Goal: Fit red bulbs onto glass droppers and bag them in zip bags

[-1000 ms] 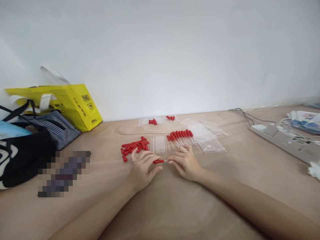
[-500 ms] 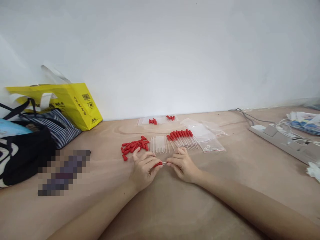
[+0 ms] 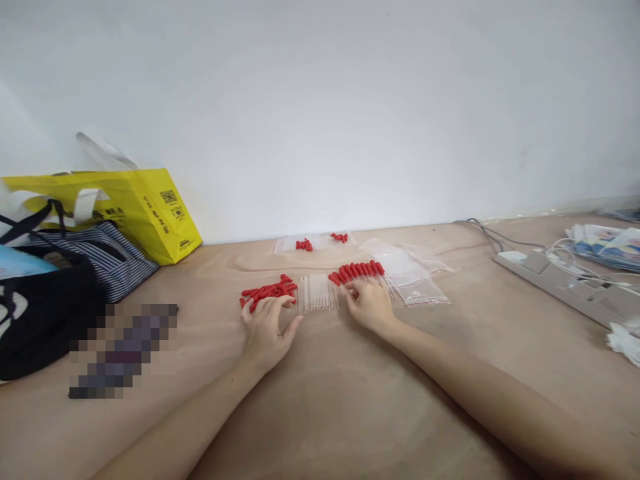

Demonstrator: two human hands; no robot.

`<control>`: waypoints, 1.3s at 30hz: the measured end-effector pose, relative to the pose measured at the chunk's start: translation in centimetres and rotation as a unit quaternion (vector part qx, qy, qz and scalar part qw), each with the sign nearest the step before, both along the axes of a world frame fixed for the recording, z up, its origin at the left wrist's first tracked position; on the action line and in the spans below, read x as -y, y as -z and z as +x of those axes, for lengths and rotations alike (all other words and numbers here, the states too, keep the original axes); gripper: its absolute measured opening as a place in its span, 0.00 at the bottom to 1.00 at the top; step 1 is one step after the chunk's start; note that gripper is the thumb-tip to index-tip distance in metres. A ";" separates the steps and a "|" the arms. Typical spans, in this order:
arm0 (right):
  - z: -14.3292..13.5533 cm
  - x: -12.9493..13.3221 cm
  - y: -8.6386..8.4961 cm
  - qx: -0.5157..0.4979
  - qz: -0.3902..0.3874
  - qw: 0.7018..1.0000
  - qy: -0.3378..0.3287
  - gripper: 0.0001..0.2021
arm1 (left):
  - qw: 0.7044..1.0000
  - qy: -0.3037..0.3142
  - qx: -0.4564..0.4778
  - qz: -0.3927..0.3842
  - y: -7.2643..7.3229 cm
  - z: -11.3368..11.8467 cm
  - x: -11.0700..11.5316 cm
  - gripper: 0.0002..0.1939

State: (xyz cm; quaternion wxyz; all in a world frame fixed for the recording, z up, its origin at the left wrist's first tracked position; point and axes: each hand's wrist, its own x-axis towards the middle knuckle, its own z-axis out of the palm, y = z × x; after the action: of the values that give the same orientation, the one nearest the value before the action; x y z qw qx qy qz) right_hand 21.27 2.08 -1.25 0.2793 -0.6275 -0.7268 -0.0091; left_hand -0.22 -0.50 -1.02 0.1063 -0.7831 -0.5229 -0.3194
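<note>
My left hand (image 3: 266, 333) is over the near edge of a pile of red rubber bulbs (image 3: 270, 290), thumb and fingers apart. My right hand (image 3: 369, 303) bends its fingers over the near left part of a row of thin clear tubes tipped with red bulbs (image 3: 363, 269); its fingertips are partly hidden, and whether they grip a tube is unclear. Between the hands lies a row of thin clear tubes without bulbs (image 3: 315, 292).
Clear zip bags (image 3: 420, 290) lie right of the rows. Behind, small red bulbs (image 3: 304, 245) rest on another bag. A yellow bag (image 3: 173, 227) and striped pouch (image 3: 123, 260) stand left; a power strip (image 3: 555, 280) with cables is right.
My hands have parted. The left moved left to the bulb pile and opened; the right moved up to the row of bulb-tipped tubes. The piece held between them is no longer there.
</note>
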 end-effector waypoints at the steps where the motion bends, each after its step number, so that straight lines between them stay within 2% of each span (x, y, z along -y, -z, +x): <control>1: -0.3 -0.6 0.0 -0.005 -0.003 1.000 0.029 0.09 | 1.000 -0.017 -0.002 0.000 0.0 -0.4 -0.2 0.11; 5: -1.7 -2.3 -0.3 0.011 -0.026 0.995 0.099 0.09 | 0.997 -0.082 -0.013 0.000 -0.2 -1.5 -1.0 0.11; 11: -2.4 -3.0 -0.5 0.047 -0.080 0.991 0.100 0.09 | 0.992 -0.112 -0.059 -0.011 -0.3 -2.6 -1.3 0.14; 15: -2.0 -3.0 -0.5 0.032 -0.064 0.994 0.084 0.10 | 0.992 -0.078 -0.099 -0.023 -0.7 -3.7 -1.4 0.15; 19: -2.0 -2.6 -0.6 0.023 -0.044 0.997 0.063 0.11 | 0.987 -0.054 -0.149 -0.036 -1.7 -5.5 -2.0 0.17; 25: -2.8 -2.4 -1.4 0.065 -0.122 0.989 0.059 0.12 | 0.974 -0.056 -0.196 -0.102 -3.6 -7.9 -2.4 0.15; 29: -3.3 -2.8 -1.9 0.064 -0.162 0.982 0.072 0.10 | 0.961 -0.001 -0.217 -0.172 -4.7 -9.3 -2.6 0.13; 32: -3.6 -3.3 -2.3 0.059 -0.193 0.977 0.073 0.10 | 0.954 0.042 -0.233 -0.186 -4.8 -10.5 -3.1 0.11; 34: -3.7 -3.6 -2.4 0.056 -0.206 0.974 0.073 0.10 | 0.952 0.049 -0.241 -0.185 -4.6 -10.9 -3.4 0.09; 39: -3.8 -4.1 -2.5 0.054 -0.221 0.971 0.073 0.10 | 0.949 0.052 -0.245 -0.193 -4.2 -10.5 -3.6 0.07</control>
State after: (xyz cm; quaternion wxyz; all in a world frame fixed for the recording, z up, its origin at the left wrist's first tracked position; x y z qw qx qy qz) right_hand 17.48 6.21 1.23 0.0933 -0.7234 -0.6771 0.0975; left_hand -10.69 3.07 3.15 0.0613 -0.8691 -0.4905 -0.0157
